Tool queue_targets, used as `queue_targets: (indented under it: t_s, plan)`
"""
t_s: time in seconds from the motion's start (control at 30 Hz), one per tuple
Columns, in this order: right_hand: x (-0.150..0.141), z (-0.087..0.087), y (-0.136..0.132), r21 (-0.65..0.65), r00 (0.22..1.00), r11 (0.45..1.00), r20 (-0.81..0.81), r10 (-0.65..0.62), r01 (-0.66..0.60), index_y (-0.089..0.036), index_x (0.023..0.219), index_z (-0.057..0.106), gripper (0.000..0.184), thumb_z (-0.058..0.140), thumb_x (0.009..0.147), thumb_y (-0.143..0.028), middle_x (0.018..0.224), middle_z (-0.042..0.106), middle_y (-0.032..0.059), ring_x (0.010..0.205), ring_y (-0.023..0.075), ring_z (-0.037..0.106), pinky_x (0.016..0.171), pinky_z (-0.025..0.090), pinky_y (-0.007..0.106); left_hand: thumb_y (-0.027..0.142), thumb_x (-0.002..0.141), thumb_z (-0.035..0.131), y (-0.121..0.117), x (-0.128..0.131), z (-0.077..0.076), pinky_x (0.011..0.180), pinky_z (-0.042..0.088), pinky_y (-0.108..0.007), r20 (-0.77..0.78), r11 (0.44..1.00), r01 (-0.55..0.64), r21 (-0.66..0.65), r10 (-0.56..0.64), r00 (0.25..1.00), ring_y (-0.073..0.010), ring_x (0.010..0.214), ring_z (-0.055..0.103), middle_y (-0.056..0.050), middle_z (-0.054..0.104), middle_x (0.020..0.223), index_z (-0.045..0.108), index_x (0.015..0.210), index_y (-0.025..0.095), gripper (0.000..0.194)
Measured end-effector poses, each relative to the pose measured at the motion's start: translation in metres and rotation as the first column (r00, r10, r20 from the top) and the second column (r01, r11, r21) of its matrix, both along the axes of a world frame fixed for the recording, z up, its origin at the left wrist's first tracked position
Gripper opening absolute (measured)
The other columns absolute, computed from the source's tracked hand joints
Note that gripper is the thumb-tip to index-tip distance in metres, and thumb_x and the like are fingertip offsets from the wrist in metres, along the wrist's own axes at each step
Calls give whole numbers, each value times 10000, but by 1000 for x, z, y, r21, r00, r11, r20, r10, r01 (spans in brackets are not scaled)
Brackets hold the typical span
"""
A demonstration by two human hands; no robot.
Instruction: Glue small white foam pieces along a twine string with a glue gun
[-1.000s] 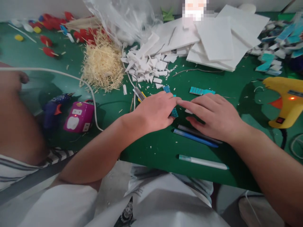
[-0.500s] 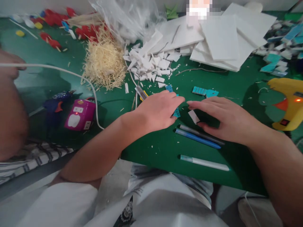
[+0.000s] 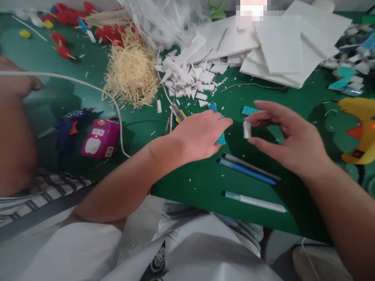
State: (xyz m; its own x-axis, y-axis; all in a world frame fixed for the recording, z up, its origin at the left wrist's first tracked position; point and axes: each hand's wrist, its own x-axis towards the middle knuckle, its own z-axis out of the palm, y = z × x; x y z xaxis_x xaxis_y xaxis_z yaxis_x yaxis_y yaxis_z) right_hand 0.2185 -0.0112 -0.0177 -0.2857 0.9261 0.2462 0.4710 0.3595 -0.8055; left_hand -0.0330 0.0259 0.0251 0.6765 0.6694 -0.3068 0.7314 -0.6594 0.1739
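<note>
Thumb and fingertips of my right hand (image 3: 288, 134) pinch a small white foam piece (image 3: 247, 129), held on edge above the green table. My left hand (image 3: 202, 134) reaches over a blue patterned piece (image 3: 222, 138), its fingers loosely stretched and partly apart. That piece is mostly covered, so I cannot tell whether the fingers touch it. A cutter knife (image 3: 177, 112) pokes out beyond my left knuckles. Behind my right fingertips lies a teal striped piece (image 3: 249, 111). Nearer me are a grey pen (image 3: 252, 166), a blue pen (image 3: 247, 171) and a white pen (image 3: 256, 202).
Beyond my hands are white foam scraps (image 3: 187, 80), foam sheets (image 3: 281, 47) and a straw-like heap (image 3: 131, 78). A yellow glue gun (image 3: 359, 128) stands at right. Leftward are a magenta power socket (image 3: 101, 138), a dark blue glue gun (image 3: 70, 125), a white cable (image 3: 88, 89) and another person's arm (image 3: 17, 128).
My right hand has drawn away to the right from my left, and the white foam piece in it has turned more upright. My left hand stays almost in place over the blue piece.
</note>
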Motion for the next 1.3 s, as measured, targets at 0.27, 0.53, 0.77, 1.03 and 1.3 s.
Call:
queue_targets:
  t_s: [0.27,0.53,0.77,1.03,1.3]
  plan:
    - [-18,-10,-1,158,900,968,420,113,-195,-313,1629,548,639,677,1004,-279,1324,819,97,1217,328,777,1037,651,572,224,1036,685,0,0,3,1078,569,-406,22,1000,-10,-25,11,1000,-315,1294,680,-137,742,1253,688,1368,118,348]
    - [-18,-9,-1,201,912,955,391,125,-217,-295,1638,528,640,680,1018,-249,1295,825,91,1175,294,787,993,666,501,197,1006,699,1,2,6,1065,557,-386,-15,998,-32,-49,31,999,-313,1303,671,-132,736,1272,670,1400,129,401]
    - [-14,-12,-1,163,915,968,387,114,-189,-312,1628,549,631,691,1014,-310,1281,822,94,1177,308,783,995,662,528,264,1004,659,-1,-9,7,868,543,-347,80,999,10,-40,-7,997,-269,1059,736,-78,775,1119,720,1380,204,385]
    - [-14,-14,0,161,922,970,370,113,-183,-308,1607,578,616,688,1001,-297,1267,825,93,1167,300,787,997,663,525,234,1019,550,4,-10,10,731,478,-322,49,1000,-17,-12,17,999,-227,873,739,-67,801,1013,723,1417,215,434]
    - [-12,-12,0,127,921,974,368,129,-187,-307,1620,568,623,688,1009,-323,1281,826,90,1193,299,779,1023,658,521,320,1047,617,0,-6,17,860,566,-365,-24,983,-128,133,132,991,-291,1065,770,-93,792,1185,748,1207,195,241]
